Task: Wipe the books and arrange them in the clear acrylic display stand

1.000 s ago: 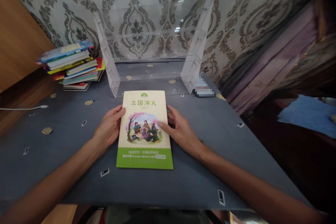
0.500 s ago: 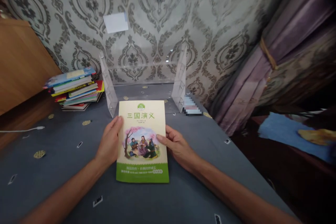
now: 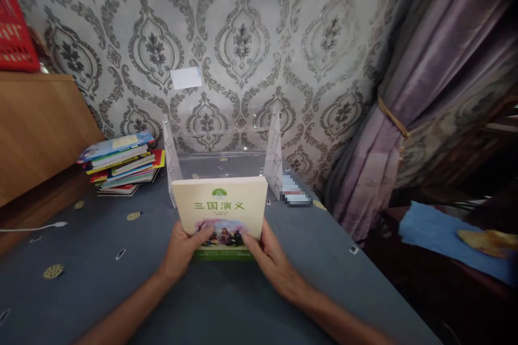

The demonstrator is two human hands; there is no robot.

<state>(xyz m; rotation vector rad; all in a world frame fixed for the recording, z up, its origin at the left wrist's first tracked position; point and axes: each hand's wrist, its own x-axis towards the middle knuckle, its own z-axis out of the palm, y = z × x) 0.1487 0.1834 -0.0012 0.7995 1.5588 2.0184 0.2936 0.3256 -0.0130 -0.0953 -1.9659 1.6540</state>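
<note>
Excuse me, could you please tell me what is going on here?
A person's left hand and right hand hold a book by its sides, front cover towards the camera. It is in front of a clear rack standing on the table. A stack of books lies left of the rack.

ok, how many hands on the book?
2: left hand at the book's left side, right hand at its right. Thumbs lie on the cover; some fingers are hidden behind. No other hands in view.
</note>
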